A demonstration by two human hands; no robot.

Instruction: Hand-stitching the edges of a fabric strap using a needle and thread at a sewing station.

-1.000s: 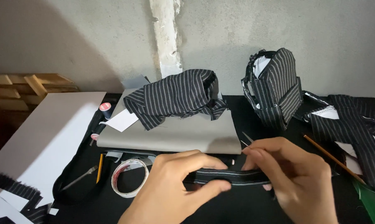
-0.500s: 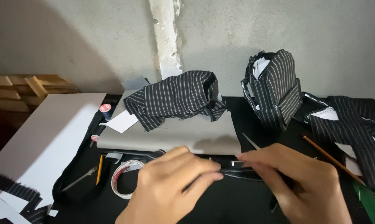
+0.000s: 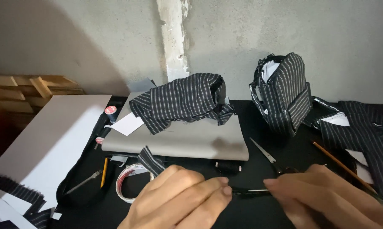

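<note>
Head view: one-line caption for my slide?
Both hands, left hand and right hand, pinch a thin black strip over a cluttered black table.

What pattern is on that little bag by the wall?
The bag is black with thin white pinstripes, seen from the head view.

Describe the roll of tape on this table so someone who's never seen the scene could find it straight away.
Start at the flat grey board lying in the middle of the black table. Just below its front left corner, beside the left hand, lies the tape roll. It is the only ring there, whitish with red marks.
</note>
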